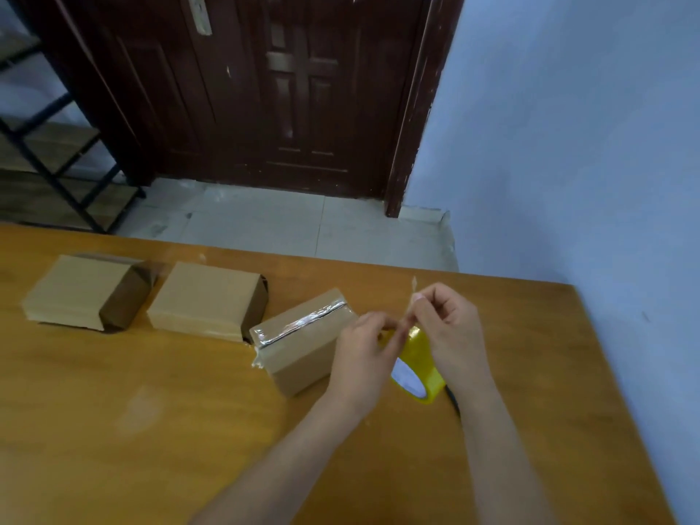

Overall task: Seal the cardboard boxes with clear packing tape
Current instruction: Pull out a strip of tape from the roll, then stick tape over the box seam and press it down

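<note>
The table (pixel 151 430) spreads wide under both forearms, a bare wooden top running out past the fingers on every side. Beyond its far edge, well past the fingers, stand a dark door (pixel 265 89), a pale wall (pixel 568 145) to the right, a tiled floor (pixel 265 225) and a black rack (pixel 57 157) at far left.

Three boxes lie in a row on the table, all to the left of the fingers. The left box (pixel 72 289) is the farthest from them, its dark end flap facing right. The middle box (pixel 204 299) sits just beside it, apart from the hands. The near box (pixel 299 342) lies just left of the left hand's fingers, turned at an angle, with a shiny strip of clear tape along its top seam and a loose bit of tape hanging at its near-left corner.

The roll (pixel 420 367), yellowish with a white core, stands on edge just below the fingers, between the two wrists.

The left hand (pixel 360 354) has its fingers curled, the tips pressed onto the top of the roll. The right hand (pixel 450 323) is curled too, thumb and forefinger pinching the tape end (pixel 413 293), a thin clear strip rising just above the fingertips.
</note>
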`<state>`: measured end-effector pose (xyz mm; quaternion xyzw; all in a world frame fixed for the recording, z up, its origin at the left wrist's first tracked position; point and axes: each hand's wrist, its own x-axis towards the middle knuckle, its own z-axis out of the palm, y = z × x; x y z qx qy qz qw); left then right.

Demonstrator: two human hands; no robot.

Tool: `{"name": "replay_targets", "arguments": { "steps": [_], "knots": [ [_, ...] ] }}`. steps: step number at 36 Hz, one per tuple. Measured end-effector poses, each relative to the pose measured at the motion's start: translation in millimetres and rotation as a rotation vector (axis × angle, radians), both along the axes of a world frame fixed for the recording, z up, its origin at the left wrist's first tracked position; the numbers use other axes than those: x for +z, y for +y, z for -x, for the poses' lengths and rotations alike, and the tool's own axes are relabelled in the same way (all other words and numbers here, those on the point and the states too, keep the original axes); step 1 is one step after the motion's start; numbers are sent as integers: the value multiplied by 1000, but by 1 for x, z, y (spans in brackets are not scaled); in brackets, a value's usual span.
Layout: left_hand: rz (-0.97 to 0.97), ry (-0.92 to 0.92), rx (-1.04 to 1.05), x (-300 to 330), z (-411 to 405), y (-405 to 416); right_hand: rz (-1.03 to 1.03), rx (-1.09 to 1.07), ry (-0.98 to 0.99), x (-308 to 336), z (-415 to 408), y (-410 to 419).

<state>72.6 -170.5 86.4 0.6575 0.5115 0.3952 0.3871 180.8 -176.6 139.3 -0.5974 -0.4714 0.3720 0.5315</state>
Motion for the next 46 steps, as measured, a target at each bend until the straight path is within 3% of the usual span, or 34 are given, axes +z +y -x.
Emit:
{"name": "replay_targets", "arguments": {
  "steps": [6,11,18,25,28,33,42,46],
  "knots": [
    [83,-11,60,-8,-6,-3,41,76,-9,-18,2,3],
    [269,-151,118,-31,-12,-7,52,97,102,-33,-11,-3],
    [466,-329,77,-63,-4,-20,154,-77,10,-59,-39,18],
    [549,-501,130,-72,38,-10,436,200,-203,-136,-10,72],
    [612,-640,264,-70,57,5,456,248,-351,-157,17,81],
    [640,-820,353,-71,81,35,365,149,-359,-162,34,72],
    [667,-802,379,-82,80,62,248,-27,-500,-177,42,56],
    [720,-763,365,-88,75,65,289,-68,-529,-177,42,51]
  ]
}}
